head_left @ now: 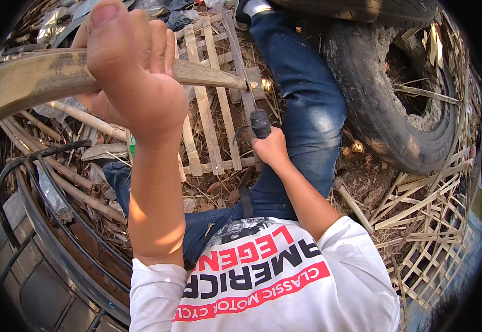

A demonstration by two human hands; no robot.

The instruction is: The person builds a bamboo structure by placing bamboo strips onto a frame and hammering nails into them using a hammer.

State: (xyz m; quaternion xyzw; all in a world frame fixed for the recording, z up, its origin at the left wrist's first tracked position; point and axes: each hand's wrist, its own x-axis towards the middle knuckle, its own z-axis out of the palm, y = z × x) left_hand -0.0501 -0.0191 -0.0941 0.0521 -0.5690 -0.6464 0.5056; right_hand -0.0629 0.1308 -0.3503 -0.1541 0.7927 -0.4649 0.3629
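Note:
My left hand [133,72] is raised close to the camera and is shut on a long curved bamboo strip [28,77] that runs from the left edge to a pointed end near the middle. My right hand [270,148] is lower, over my right thigh in blue jeans [307,105], and grips the dark handle of a blade tool [259,123]. The thin blade rises from the handle to the strip's tip [245,84]. I am seated, in a white printed shirt.
A woven bamboo lattice panel [210,110] lies under my legs. A large muddy tyre [395,94] sits at the right, with more bamboo lattice [429,221] below it. Loose bamboo sticks [75,182] and a curved dark metal frame [58,232] lie at the left.

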